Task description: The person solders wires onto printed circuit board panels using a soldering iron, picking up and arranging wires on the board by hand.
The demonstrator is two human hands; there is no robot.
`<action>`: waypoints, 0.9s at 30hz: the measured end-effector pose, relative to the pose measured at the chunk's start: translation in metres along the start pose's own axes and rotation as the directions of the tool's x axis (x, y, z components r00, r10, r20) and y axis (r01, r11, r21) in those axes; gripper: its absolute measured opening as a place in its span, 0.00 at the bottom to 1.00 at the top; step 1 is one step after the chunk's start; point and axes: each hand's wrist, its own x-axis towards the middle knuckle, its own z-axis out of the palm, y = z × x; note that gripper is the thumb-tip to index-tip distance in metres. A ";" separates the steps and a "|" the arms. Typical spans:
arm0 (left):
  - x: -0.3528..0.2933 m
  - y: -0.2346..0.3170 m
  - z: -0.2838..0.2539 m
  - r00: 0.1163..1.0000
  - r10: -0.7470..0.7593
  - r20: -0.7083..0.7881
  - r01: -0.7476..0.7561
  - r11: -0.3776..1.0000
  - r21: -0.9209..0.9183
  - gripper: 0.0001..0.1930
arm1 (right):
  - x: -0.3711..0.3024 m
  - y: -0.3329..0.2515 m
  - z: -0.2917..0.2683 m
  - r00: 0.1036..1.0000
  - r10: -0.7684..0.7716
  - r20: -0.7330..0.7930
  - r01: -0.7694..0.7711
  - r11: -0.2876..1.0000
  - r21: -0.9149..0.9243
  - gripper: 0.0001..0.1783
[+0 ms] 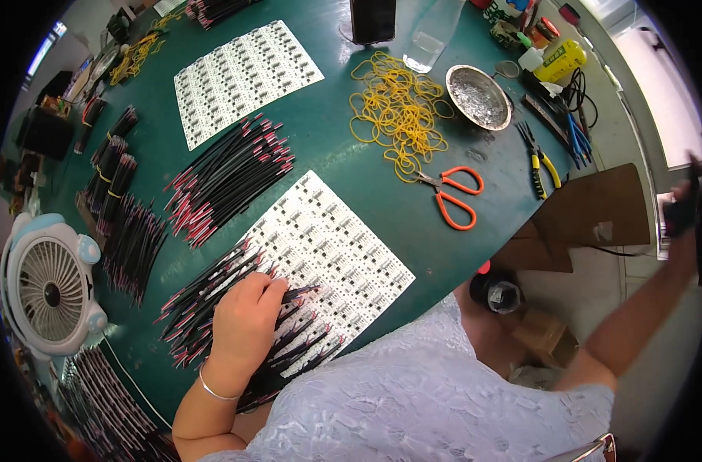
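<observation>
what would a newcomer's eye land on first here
Probably the tangle of yellow bands on the green table, with the orange-handled scissors at its lower end. Next, the white circuit board nearest the person, with the left hand over it among black wires with red ends. The white and pale blue fan at far left also stands out.

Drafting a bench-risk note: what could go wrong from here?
1. The left hand has its fingers curled down among black wires over the near white circuit board panel; a sideways move might snag wires or shift the panel.
2. The nearest wires lie close to the person's pale lace garment, which could catch them.
3. The orange-handled scissors point into tangled yellow rubber bands; pulling bands might drag the scissors.
</observation>
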 end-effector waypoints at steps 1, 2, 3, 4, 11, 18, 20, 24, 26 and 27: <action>0.003 0.004 0.000 1.000 -0.007 0.012 0.007 1.000 0.001 0.11 | -0.048 -0.014 0.083 1.000 0.010 0.002 -0.010 1.000 0.008 0.21; 0.004 0.004 0.002 1.000 -0.018 0.014 0.018 1.000 -0.004 0.11 | -0.088 -0.016 0.137 0.968 0.246 -0.042 -0.245 0.969 0.019 0.19; 0.002 0.004 0.001 1.000 -0.027 0.013 0.027 1.000 -0.014 0.11 | -0.108 0.023 0.175 0.981 0.180 0.077 -0.180 0.984 -0.013 0.20; 0.000 0.001 0.001 0.999 -0.045 0.017 0.045 0.999 -0.012 0.11 | -0.126 0.046 0.202 0.975 0.112 0.192 -0.104 0.993 -0.052 0.21; -0.006 -0.008 0.004 0.997 0.032 -0.070 -0.034 0.999 -0.027 0.11 | -0.237 0.013 0.206 0.649 0.355 0.673 -0.715 0.589 0.378 0.26; -0.010 -0.011 0.005 0.999 0.047 -0.015 -0.048 0.998 -0.039 0.13 | -0.285 0.007 0.210 0.322 -0.134 0.937 -0.507 0.812 0.290 0.21; -0.010 -0.010 0.004 0.998 0.053 -0.024 -0.054 0.998 -0.037 0.14 | -0.281 0.000 0.208 0.229 -0.109 0.967 -0.443 0.873 0.203 0.16; -0.008 -0.005 0.000 0.998 0.045 0.047 -0.046 0.999 0.020 0.14 | -0.275 -0.004 0.216 0.271 -0.238 0.933 -0.200 0.934 0.296 0.13; -0.005 -0.006 0.000 0.997 0.064 0.045 -0.066 0.997 0.027 0.14 | -0.276 -0.009 0.221 0.268 -0.216 0.939 -0.220 0.935 0.278 0.14; -0.004 -0.006 -0.001 0.997 0.065 0.044 -0.066 0.998 0.024 0.14 | -0.277 -0.011 0.222 0.266 -0.195 0.944 -0.241 0.935 0.262 0.17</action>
